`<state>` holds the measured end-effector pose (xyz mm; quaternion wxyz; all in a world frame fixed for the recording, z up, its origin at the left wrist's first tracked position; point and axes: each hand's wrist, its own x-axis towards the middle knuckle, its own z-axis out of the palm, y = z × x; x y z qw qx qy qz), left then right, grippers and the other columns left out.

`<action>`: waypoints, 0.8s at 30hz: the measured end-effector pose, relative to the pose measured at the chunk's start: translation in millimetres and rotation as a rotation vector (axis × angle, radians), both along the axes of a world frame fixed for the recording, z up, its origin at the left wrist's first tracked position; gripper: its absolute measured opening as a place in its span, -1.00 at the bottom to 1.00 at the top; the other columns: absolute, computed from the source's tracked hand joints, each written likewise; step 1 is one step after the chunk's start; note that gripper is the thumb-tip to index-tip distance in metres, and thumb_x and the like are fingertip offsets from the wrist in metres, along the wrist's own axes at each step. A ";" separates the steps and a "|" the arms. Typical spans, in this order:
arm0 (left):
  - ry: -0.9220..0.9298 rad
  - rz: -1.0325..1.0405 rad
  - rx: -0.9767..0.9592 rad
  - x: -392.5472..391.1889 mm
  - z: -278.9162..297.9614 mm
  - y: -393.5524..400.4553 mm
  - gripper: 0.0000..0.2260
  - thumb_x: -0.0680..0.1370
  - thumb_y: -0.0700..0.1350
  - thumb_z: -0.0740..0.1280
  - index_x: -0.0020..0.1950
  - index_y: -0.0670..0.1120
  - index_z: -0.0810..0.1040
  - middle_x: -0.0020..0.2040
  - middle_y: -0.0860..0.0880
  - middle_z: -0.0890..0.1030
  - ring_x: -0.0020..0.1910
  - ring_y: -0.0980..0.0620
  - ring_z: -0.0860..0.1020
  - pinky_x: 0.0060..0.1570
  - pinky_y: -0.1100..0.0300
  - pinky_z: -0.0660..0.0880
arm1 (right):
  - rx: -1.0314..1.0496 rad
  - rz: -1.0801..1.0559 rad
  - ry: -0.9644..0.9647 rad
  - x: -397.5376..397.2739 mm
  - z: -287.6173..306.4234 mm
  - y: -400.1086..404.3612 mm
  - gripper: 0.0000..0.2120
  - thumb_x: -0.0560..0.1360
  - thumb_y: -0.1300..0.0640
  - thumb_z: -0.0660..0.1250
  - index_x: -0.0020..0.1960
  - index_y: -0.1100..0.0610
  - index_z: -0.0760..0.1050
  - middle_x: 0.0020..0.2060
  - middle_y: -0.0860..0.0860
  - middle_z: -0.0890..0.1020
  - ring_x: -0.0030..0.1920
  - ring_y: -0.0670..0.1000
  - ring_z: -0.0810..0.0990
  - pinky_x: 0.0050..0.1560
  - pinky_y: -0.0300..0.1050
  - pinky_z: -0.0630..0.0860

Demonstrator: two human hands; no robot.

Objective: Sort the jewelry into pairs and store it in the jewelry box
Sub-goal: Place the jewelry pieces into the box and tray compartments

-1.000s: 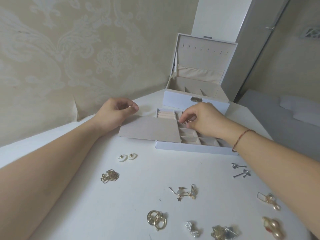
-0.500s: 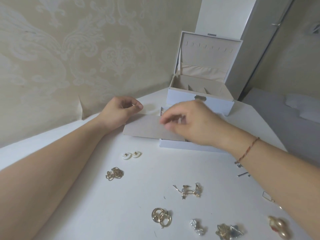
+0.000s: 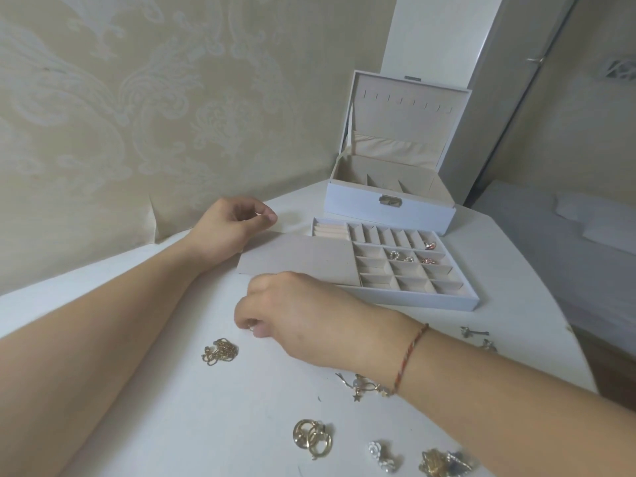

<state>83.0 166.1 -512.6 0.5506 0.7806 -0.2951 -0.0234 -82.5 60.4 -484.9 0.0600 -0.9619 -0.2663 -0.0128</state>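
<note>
Three compartments filled in tray [image 3: 406,297]. I'm seeing right hand [image 3: 296,315] pinching a small earring [image 3: 251,327] at tray's 8 o'clock; left hand [image 3: 230,228] curled, contents unclear. Next: lifting the pair across.

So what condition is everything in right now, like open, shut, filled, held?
Jewelry box: lid up, open.
Divided tray: out on the table, flap folded back, earrings in three compartments.
Right hand: fingers curled, pinching something small on the table.
Left hand: loosely curled by the flap; I cannot tell whether it holds anything.
Gold chain: loose, bunched up.
Gold hoops: loose, touching each other.
</note>
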 end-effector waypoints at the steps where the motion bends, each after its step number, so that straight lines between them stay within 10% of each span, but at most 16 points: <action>1: -0.004 0.004 0.007 0.1 0.1 0.0 -0.85 0.57 -0.03 0.38 -0.08 -0.11 0.63 -0.37 -0.02 0.40 -0.56 0.13 0.21 -0.55 0.32 0.17 | -0.030 0.003 -0.020 -2.0 -0.2 -3.4 -0.89 0.58 0.26 0.24 0.03 0.14 0.52 -0.07 0.04 0.48 -0.14 0.12 0.49 -0.12 0.07 0.50; 6: -0.011 0.007 0.009 -1.9 0.2 -0.8 -0.87 0.59 -0.09 0.36 -0.08 -0.13 0.62 -0.29 -0.09 0.44 -0.57 0.15 0.20 -0.57 0.35 0.16 | -0.088 -0.045 -0.039 -11.5 0.8 -25.9 -0.83 0.59 0.25 0.19 0.07 0.13 0.54 -0.02 0.02 0.50 -0.04 0.09 0.52 -0.05 0.05 0.51; 11: 0.000 0.016 0.001 -1.9 0.6 -1.0 -0.87 0.59 -0.09 0.36 -0.08 -0.13 0.62 -0.30 -0.10 0.42 -0.58 0.14 0.18 -0.58 0.35 0.15 | 0.421 -0.232 0.001 -26.6 35.1 -69.9 -0.87 0.52 0.29 0.34 -0.01 0.15 0.64 -0.19 -0.06 0.64 -0.22 -0.18 0.53 -0.08 -0.35 0.47; 18: 0.004 0.026 0.016 -1.3 1.1 -1.5 -0.85 0.59 -0.07 0.36 -0.06 -0.13 0.63 -0.33 -0.07 0.38 -0.57 0.12 0.18 -0.56 0.33 0.15 | 0.921 -0.893 0.035 8.9 39.7 -166.6 -0.89 0.52 0.34 0.34 0.02 0.31 0.61 -0.27 0.17 0.61 -0.36 0.00 0.60 -0.28 -0.27 0.61; 24: 0.003 0.027 0.017 -1.7 0.9 -0.4 -0.86 0.59 -0.07 0.36 -0.07 -0.12 0.63 -0.38 0.00 0.37 -0.56 0.12 0.18 -0.55 0.32 0.15 | 0.815 -1.017 0.073 36.0 26.0 -186.3 -0.88 0.52 0.38 0.29 -0.10 0.29 0.60 -0.36 0.16 0.58 -0.51 -0.06 0.51 -0.49 -0.31 0.50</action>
